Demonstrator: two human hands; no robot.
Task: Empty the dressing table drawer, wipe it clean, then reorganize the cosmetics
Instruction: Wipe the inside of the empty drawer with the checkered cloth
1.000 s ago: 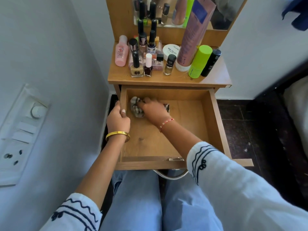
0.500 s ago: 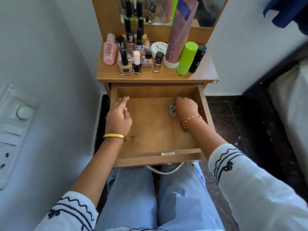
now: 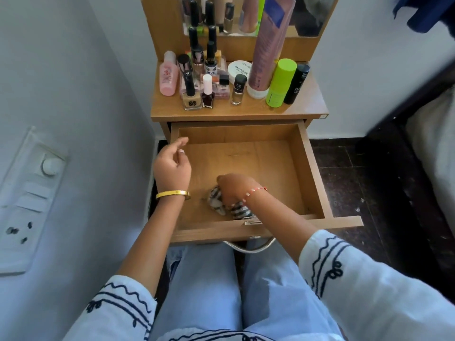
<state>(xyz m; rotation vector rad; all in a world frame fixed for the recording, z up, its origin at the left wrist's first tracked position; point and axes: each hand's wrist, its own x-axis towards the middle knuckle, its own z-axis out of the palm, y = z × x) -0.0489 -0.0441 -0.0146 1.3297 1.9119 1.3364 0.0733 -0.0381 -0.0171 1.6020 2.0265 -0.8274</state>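
Observation:
The wooden drawer [image 3: 311,168] is pulled out over my lap, its floor bare apart from a crumpled striped cloth [image 3: 216,200]. My right hand [image 3: 234,189] grips that cloth and presses it on the drawer floor near the front. My left hand [image 3: 172,166] hovers just above the drawer's left wall, fingers loosely curled, holding nothing. The cosmetics stand on the dressing table top [image 3: 305,107]: a pink bottle [image 3: 168,76], several nail polish bottles [image 3: 190,91], a white jar [image 3: 240,68], a tall pink tube [image 3: 267,50], a lime green bottle [image 3: 280,82] and a black tube [image 3: 296,83].
A mirror [image 3: 307,16] rises behind the cosmetics. A white wall with a switch panel [image 3: 27,193] is close on the left. Dark floor tiles [image 3: 349,173] and a bed edge [image 3: 433,148] lie to the right. My knees sit under the drawer front.
My right hand has dragged the cloth from the drawer's back left, across to the right, then down to the front middle. My left hand has lifted off the left wall.

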